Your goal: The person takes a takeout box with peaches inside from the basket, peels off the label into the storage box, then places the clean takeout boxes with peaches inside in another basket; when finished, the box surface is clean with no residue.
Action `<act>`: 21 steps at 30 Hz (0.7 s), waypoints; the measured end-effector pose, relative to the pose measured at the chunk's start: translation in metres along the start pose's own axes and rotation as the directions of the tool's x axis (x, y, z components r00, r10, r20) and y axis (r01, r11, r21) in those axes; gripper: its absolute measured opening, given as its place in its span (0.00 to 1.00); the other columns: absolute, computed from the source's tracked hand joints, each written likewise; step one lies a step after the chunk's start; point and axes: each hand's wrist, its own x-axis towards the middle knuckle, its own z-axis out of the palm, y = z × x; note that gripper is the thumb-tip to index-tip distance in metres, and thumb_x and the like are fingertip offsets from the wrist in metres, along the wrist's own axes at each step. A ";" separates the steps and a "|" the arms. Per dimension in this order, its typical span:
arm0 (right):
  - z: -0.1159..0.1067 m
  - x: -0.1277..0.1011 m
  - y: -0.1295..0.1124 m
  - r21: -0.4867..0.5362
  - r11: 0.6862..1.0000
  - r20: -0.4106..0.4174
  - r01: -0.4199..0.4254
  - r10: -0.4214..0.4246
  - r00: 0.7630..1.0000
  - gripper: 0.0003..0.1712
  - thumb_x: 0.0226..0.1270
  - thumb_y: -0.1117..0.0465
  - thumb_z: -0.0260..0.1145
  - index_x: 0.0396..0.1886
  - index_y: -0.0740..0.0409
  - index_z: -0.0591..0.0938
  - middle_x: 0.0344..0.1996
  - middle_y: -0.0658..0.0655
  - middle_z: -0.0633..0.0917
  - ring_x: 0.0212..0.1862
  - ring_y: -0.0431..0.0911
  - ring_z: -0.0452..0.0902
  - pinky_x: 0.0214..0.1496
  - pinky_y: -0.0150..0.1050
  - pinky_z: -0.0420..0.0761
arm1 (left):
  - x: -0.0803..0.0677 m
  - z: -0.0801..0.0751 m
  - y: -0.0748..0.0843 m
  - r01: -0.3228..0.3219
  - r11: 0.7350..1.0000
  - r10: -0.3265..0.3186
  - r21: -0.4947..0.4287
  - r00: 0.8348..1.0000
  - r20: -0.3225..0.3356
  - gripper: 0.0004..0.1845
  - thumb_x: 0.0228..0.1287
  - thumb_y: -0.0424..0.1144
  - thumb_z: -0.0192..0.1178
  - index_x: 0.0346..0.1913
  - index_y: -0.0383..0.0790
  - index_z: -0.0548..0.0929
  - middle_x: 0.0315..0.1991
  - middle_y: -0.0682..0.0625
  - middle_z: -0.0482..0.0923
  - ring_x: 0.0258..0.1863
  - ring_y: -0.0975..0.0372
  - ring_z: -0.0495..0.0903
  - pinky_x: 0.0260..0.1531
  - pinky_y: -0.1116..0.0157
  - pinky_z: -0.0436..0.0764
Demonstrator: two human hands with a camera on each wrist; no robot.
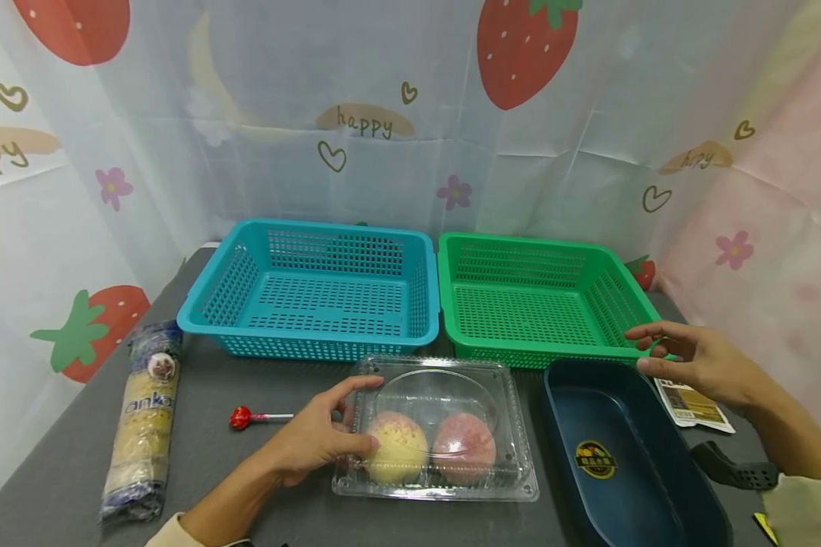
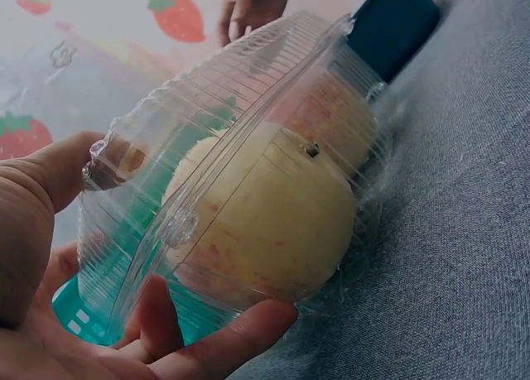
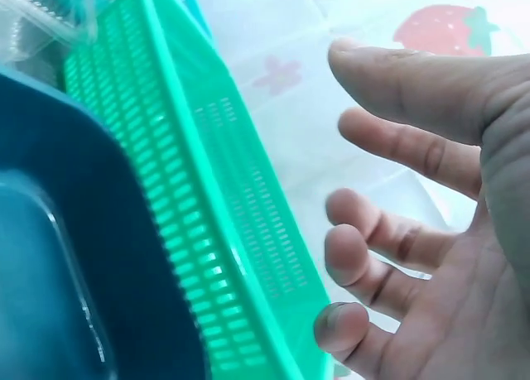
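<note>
A clear plastic clamshell box (image 1: 445, 395) lies closed on the grey table, holding a yellowish round bun or fruit (image 1: 397, 448) and a pink one (image 1: 464, 448). My left hand (image 1: 356, 416) grips the box's left end. In the left wrist view the thumb (image 2: 50, 173) lies on the box's (image 2: 248, 148) top rim and the fingers (image 2: 248, 326) curl beneath it. My right hand (image 1: 646, 348) hovers with relaxed fingers over the near right corner of the green basket (image 1: 534, 245), holding nothing. The right wrist view shows that hand (image 3: 397, 256) apart from the basket's rim (image 3: 207, 190).
A blue basket (image 1: 328, 228) stands beside the green one at the back. A dark blue tray (image 1: 629, 471) sits right of the box. A red lollipop (image 1: 241, 417) and a long wrapped packet (image 1: 144, 425) lie at the left. A printed card (image 1: 691, 403) and a black piece (image 1: 732, 469) lie at the right.
</note>
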 end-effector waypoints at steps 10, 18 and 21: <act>-0.010 0.006 0.012 -0.097 0.993 -0.184 -0.068 0.049 0.982 0.28 0.67 0.62 0.66 0.65 0.61 0.71 0.37 0.59 0.76 0.37 0.43 0.72 0.31 0.34 0.73 | 0.001 0.000 0.000 -0.005 1.000 0.005 -0.004 1.000 0.001 0.43 0.50 0.31 0.73 0.70 0.47 0.66 0.37 0.40 0.61 0.25 0.57 0.70 0.18 0.65 0.75; -0.011 0.006 0.033 -0.136 0.978 -0.270 -0.156 0.115 0.956 0.31 0.66 0.57 0.67 0.66 0.62 0.71 0.53 0.61 0.68 0.41 0.44 0.66 0.31 0.34 0.74 | 0.001 0.000 -0.002 -0.007 1.000 0.007 -0.016 1.000 0.007 0.43 0.50 0.30 0.73 0.70 0.46 0.66 0.38 0.39 0.60 0.27 0.56 0.70 0.20 0.65 0.76; -0.011 0.005 0.043 -0.137 0.974 -0.277 -0.180 0.137 0.951 0.32 0.66 0.56 0.67 0.66 0.61 0.71 0.60 0.66 0.66 0.45 0.48 0.66 0.33 0.39 0.74 | 0.001 0.000 -0.002 -0.007 1.000 0.007 -0.020 1.000 0.008 0.43 0.50 0.30 0.73 0.70 0.46 0.66 0.38 0.39 0.60 0.27 0.57 0.69 0.20 0.65 0.75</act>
